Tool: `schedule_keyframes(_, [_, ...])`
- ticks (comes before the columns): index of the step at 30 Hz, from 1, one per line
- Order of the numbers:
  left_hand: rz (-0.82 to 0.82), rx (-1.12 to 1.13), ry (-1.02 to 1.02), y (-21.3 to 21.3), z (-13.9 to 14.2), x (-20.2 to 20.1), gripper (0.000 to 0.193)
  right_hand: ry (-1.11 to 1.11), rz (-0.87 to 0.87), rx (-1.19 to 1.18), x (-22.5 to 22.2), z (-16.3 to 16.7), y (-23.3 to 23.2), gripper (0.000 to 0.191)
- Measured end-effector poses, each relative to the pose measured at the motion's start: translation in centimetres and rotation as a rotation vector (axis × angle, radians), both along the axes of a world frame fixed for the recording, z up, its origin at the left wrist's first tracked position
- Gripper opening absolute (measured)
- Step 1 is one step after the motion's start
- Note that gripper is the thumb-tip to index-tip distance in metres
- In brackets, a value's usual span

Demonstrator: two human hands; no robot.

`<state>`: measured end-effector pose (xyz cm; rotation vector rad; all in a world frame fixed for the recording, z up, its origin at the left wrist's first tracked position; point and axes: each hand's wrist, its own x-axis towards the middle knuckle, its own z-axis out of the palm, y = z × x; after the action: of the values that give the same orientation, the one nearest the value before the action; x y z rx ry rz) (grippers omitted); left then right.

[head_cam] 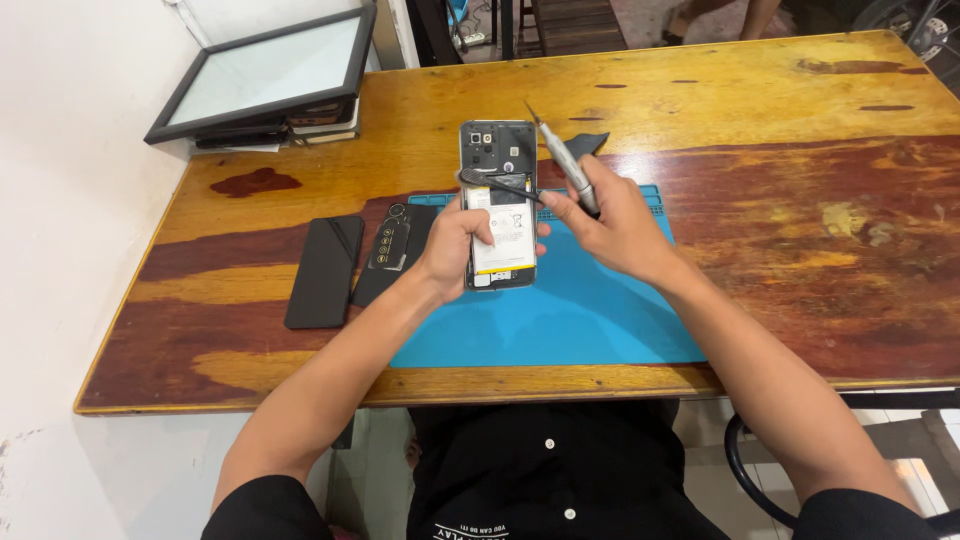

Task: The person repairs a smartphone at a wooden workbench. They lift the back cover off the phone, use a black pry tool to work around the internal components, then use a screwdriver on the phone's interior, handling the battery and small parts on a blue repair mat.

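Resting in left hand (455, 245): opened phone (499, 205)

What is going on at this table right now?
A person is working on an opened phone with its back cover off, so the battery and circuit board show. The left hand holds the phone up over a blue mat on a wooden table. The right hand holds a grey screwdriver and a thin black strip that lies across the phone. Two dark covers lie to the left of the mat.
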<state>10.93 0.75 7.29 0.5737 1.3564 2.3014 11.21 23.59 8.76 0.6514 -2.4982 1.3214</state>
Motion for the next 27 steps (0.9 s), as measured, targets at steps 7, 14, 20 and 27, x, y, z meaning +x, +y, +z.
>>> schedule_keyframes(7, [0.101, 0.089, -0.035, -1.1, 0.1, -0.9, 0.056, 0.041, -0.025, -0.014, -0.9, 0.6, 1.2, 0.032])
schedule_keyframes(14, [0.106, 0.315, -0.081, -1.8, 0.0, -1.7, 0.057, 0.052, 0.062, 0.036, 0.4, -0.1, -0.7, 0.031])
schedule_keyframes(20, [0.196, 0.532, -0.056, -4.0, 1.1, -3.1, 0.053, -0.080, 0.121, 0.155, 0.6, 0.2, -1.0, 0.032])
schedule_keyframes(27, [0.222, 0.663, -0.049, -3.4, 1.1, -2.6, 0.048, -0.025, 0.127, 0.124, 1.2, 0.0, -2.1, 0.031])
